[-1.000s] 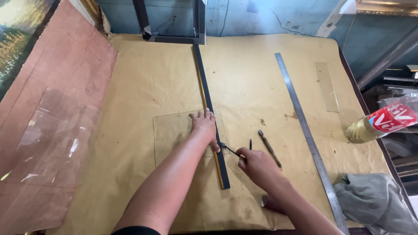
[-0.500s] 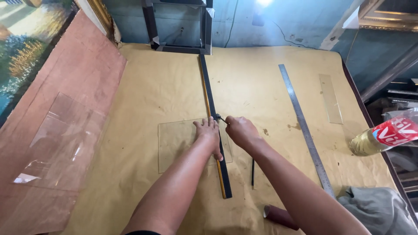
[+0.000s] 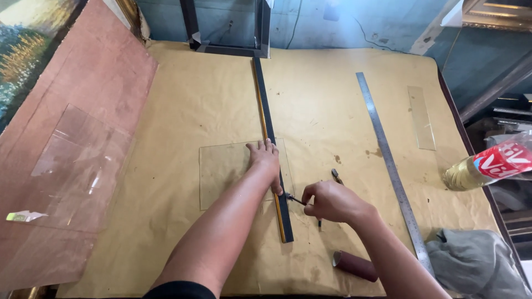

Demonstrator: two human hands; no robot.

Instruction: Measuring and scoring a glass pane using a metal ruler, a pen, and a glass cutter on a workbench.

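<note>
While the left hand (image 3: 266, 160) lies flat with its fingers stretched out, it presses down on a clear glass sheet (image 3: 224, 171) and on the long black straightedge (image 3: 270, 138) that runs from far to near across the middle of the worktop (image 3: 194, 99). The glass sheet lies flat on the brown paper, and its right side goes under the straightedge. The right hand (image 3: 330, 200) is curled shut around a small glass cutter (image 3: 293, 198). The tip of the cutter touches the right edge of the straightedge, just near the left hand's thumb.

A dark pen (image 3: 336, 176) lies on the paper just beyond the right hand. A long steel ruler (image 3: 388, 166) lies to the right, well apart from the hands. A thin strip of glass (image 3: 422, 117) rests farther right. A brown tube (image 3: 356, 264) lies near the close edge of the worktop, beside the right arm. A grey cloth (image 3: 471, 263) sits at the near right corner. A plastic bottle with a red label (image 3: 490, 166) lies at the right edge. On the left, another clear sheet (image 3: 77, 166) rests on a reddish board (image 3: 83, 72).
</note>
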